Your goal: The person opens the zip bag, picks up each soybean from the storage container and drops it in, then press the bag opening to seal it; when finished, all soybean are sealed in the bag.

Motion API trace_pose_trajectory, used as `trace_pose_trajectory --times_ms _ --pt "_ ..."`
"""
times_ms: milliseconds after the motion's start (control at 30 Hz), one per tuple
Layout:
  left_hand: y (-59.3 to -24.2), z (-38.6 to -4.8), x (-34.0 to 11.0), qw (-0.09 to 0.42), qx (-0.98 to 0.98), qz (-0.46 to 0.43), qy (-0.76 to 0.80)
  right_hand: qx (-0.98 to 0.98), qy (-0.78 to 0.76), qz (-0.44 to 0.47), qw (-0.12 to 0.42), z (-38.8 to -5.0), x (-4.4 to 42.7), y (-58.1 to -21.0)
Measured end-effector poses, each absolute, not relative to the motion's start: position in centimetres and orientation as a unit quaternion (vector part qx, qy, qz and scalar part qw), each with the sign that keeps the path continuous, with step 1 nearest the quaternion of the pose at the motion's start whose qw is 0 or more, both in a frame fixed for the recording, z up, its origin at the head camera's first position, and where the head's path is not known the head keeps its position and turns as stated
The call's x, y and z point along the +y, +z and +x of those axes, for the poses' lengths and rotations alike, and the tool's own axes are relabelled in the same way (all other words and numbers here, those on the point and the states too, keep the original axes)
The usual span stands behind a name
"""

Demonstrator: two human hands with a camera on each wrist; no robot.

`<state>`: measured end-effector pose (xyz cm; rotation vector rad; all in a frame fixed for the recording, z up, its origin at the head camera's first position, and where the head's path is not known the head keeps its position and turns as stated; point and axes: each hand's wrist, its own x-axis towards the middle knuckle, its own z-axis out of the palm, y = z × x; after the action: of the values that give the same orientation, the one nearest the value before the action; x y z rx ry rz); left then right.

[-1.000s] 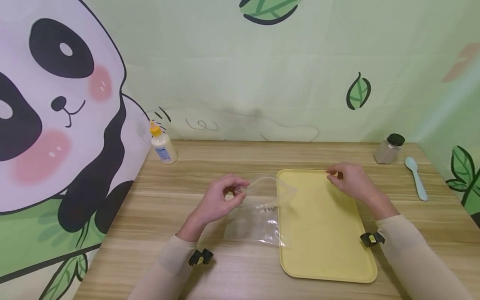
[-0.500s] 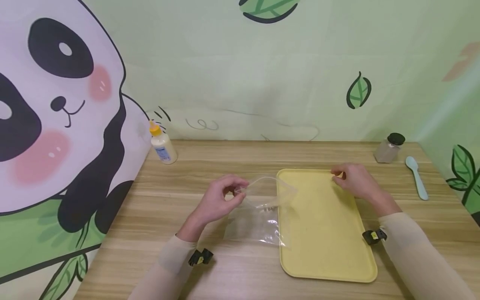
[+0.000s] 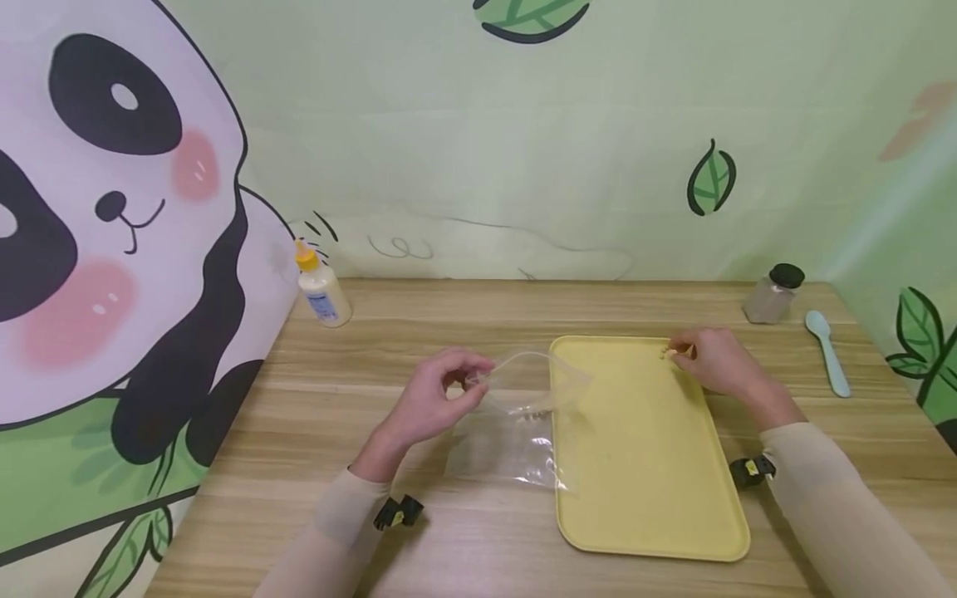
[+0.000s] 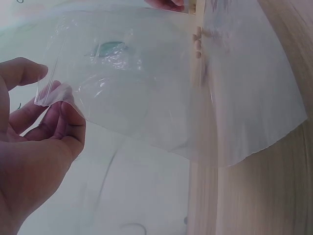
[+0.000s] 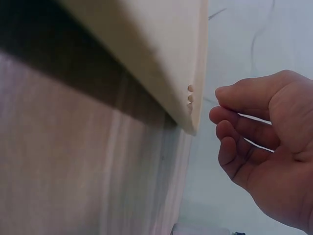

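Observation:
My left hand (image 3: 434,397) pinches the rim of a clear plastic bag (image 3: 508,448), whose mouth gapes; the bag's right part overlaps a yellow tray (image 3: 650,465). Through the film in the left wrist view, several small tan beads (image 4: 197,45) show low in the bag (image 4: 142,93). My right hand (image 3: 714,359) is at the tray's far right corner, beside several tiny pale beads (image 3: 664,354). In the right wrist view its fingers are loosely bent, with nothing visible between thumb and fingertips, and the beads (image 5: 190,98) lie on the tray near its edge.
A white glue-like bottle with an orange cap (image 3: 326,292) stands at the back left. At the back right stand a black-lidded jar (image 3: 773,297) and, beside it, a light blue spoon (image 3: 829,353) lying on the wooden table (image 3: 449,540). A printed wall (image 3: 478,166) borders the back.
My right hand has shifted slightly right along the tray's far edge, and tiny beads now show on the tray by its fingertips. My left hand and the bag have stayed in place.

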<state>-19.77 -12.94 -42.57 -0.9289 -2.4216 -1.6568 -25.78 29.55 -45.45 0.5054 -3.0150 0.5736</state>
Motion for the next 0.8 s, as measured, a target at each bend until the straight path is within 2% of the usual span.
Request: trace_pose_trajectory --times_ms 167,500,800 --pt "-42.49 -19.78 -12.97 0.035 -0.786 -0.305 -0.536 -0.97 0.164 0.179 0.022 -25.88 29.7 -45.87" --pt "-42.49 -19.72 -12.92 0.035 -0.785 -0.306 -0.537 -0.973 0.143 0.18 -0.013 -26.12 29.83 -45.99" --pt "-42.54 -19.69 -12.94 0.03 -0.787 -0.303 -0.537 -0.973 0.133 0.19 0.004 -26.32 29.91 -46.44"
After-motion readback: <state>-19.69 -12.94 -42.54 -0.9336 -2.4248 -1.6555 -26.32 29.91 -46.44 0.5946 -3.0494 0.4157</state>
